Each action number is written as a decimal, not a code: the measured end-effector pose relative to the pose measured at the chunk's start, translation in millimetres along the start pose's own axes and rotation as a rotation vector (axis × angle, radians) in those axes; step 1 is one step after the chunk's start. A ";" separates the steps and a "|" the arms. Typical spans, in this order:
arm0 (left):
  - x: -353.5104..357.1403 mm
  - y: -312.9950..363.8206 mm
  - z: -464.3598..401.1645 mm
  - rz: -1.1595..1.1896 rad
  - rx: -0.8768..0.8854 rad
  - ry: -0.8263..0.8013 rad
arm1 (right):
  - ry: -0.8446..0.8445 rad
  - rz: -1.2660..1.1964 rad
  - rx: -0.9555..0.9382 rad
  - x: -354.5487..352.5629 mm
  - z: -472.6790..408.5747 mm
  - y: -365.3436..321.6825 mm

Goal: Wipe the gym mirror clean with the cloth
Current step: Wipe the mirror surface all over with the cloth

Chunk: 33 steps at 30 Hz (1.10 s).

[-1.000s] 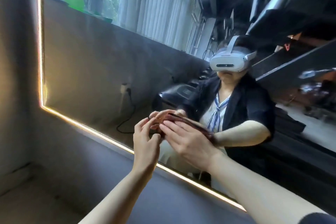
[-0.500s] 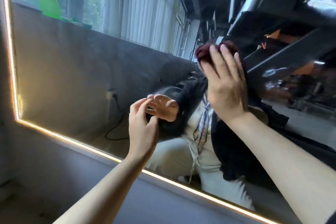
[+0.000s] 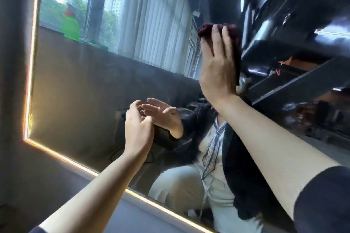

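Here the right hand (image 3: 217,66) presses the dark red cloth (image 3: 230,30) flat against the gym mirror (image 3: 85,85), high on the glass, its fingers (image 3: 215,34) straight and slightly spread over the fabric. The left hand (image 3: 137,130) hovers near the glass lower down, fingers relaxed and apart, holding nothing. Wiping well probably means keeping the palm flat with even pressure, working in overlapping passes toward the lit edge strip (image 3: 75,162).

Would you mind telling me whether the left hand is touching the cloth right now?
Apart. The head view shows the left hand low by the mirror, while the dark red cloth sits well above under the right hand.
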<state>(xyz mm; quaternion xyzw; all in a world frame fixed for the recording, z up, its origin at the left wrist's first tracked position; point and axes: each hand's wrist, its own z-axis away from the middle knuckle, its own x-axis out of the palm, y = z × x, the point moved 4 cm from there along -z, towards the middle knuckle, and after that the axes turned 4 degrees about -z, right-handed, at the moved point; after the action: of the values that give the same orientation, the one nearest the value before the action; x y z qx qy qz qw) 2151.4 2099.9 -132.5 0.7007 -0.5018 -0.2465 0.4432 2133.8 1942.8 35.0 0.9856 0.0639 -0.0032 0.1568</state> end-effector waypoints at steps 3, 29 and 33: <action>-11.9 -13.8 -0.4 -0.024 -0.030 0.045 | -0.150 -0.097 -0.312 32.9 62.7 -68.2; 170.7 117.0 120.7 -0.669 1.150 -0.189 | -0.209 0.190 -0.069 -116.5 97.8 131.2; 177.4 110.3 115.6 -0.792 1.243 -0.124 | -0.258 0.249 -0.082 -155.3 191.1 151.4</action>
<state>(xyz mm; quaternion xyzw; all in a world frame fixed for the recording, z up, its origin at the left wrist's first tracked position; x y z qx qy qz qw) 2073.1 1881.8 -75.2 0.9359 -0.2823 -0.0975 -0.1866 2001.6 1721.5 -95.9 0.9701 -0.0792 -0.1075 0.2029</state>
